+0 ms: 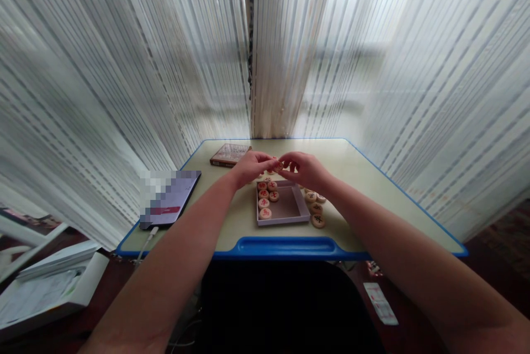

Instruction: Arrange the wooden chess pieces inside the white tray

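Just past a shallow box [304, 211], my left hand [257, 163] and my right hand [305, 168] meet fingertip to fingertip. Pinched between them is a round wooden Chinese chess piece [280, 165] with red marking; the fingers partly cover it. Inside the box, several red-lettered Chinese chess pieces [264, 204] lie face up along the left side, in two columns. Dark-lettered pieces [317, 220] lie on the table to the right of the box, under my right forearm. More pieces behind the box are partly hidden by my hands.
The pale table [372, 194] has a blue rim and a blue front tray [285, 244]. A flat brown box [230, 154] lies at the back left. A tablet [182, 194] with a white cable [149, 238] rests at the left edge. Curtains [186, 56] hang behind.
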`<action>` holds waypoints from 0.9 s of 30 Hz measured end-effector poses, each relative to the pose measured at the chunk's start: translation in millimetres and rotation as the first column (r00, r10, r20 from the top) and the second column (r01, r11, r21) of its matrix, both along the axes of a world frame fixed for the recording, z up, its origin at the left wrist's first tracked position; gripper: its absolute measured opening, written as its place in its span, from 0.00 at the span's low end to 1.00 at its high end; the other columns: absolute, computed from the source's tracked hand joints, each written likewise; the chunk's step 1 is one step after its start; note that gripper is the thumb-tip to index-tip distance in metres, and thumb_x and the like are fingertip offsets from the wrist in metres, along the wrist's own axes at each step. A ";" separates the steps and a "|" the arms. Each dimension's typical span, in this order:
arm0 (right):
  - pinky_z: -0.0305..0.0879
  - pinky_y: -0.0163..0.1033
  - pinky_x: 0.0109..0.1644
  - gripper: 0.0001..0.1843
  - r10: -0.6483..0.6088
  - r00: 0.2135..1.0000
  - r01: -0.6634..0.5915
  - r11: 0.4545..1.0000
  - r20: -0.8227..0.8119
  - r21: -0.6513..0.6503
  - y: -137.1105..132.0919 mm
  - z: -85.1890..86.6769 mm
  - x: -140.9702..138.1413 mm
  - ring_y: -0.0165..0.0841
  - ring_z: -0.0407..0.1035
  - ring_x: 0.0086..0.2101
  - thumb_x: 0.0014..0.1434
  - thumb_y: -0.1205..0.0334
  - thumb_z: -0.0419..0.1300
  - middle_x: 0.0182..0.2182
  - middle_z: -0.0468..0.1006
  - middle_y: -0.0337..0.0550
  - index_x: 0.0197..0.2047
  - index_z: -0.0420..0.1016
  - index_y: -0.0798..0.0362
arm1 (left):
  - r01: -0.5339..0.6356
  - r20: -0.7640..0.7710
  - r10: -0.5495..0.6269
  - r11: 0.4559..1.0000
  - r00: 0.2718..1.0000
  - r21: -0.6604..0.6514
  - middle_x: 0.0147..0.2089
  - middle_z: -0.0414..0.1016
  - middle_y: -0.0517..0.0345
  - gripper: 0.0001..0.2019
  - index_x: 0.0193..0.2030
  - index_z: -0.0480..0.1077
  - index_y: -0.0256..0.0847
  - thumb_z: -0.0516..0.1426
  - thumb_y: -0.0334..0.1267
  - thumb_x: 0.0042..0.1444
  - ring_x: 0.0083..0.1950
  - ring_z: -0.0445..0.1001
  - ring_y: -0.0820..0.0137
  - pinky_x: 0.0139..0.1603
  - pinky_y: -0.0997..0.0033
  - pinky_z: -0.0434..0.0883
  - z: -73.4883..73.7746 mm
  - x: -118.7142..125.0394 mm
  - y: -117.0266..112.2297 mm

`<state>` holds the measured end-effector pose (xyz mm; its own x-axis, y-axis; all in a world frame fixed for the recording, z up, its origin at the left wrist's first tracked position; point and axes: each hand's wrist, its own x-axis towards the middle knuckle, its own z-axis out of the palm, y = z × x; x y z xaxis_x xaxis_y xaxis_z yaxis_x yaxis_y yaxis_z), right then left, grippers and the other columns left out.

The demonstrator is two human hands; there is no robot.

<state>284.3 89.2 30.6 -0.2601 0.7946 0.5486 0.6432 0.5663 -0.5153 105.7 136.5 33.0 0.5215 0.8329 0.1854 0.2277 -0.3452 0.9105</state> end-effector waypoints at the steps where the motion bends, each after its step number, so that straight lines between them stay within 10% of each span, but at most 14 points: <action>1: 0.62 0.32 0.30 0.11 -0.013 1.000 0.013 1.000 0.004 -0.006 -1.2 1.6 0.0 0.25 0.63 0.24 0.48 0.59 0.61 0.27 0.74 0.40 0.35 0.73 0.55 | -0.002 0.000 0.002 1.000 1.000 -0.003 0.27 0.75 0.53 0.21 0.34 0.75 0.32 0.60 0.52 0.44 0.27 0.68 0.75 0.25 0.75 0.62 0.3 0.0 -0.1; 9: 0.58 0.32 0.29 0.12 0.206 0.954 -0.152 0.958 0.216 -0.242 -11.4 11.4 0.1 0.25 0.61 0.24 0.48 0.62 0.62 0.24 0.70 0.36 0.38 0.75 0.55 | -0.130 0.033 0.129 0.990 0.991 0.047 0.26 0.75 0.53 0.15 0.29 0.74 0.32 0.57 0.45 0.48 0.26 0.67 0.76 0.28 0.75 0.63 -6.5 -1.0 10.3; 27: 0.58 0.35 0.34 0.11 0.260 0.853 -0.200 0.964 0.453 -0.177 -11.9 3.8 -5.7 0.30 0.65 0.30 0.49 0.62 0.61 0.29 0.75 0.40 0.39 0.78 0.51 | -0.102 -0.066 0.106 0.993 0.992 0.053 0.28 0.76 0.52 0.12 0.29 0.73 0.32 0.56 0.41 0.47 0.25 0.65 0.77 0.25 0.77 0.62 1.3 -1.3 2.8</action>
<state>278.6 77.3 34.3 -0.6450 0.7314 0.2214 0.6841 0.6817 -0.2593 104.4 139.3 34.3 0.4453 0.8740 0.1945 0.3256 -0.3604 0.8741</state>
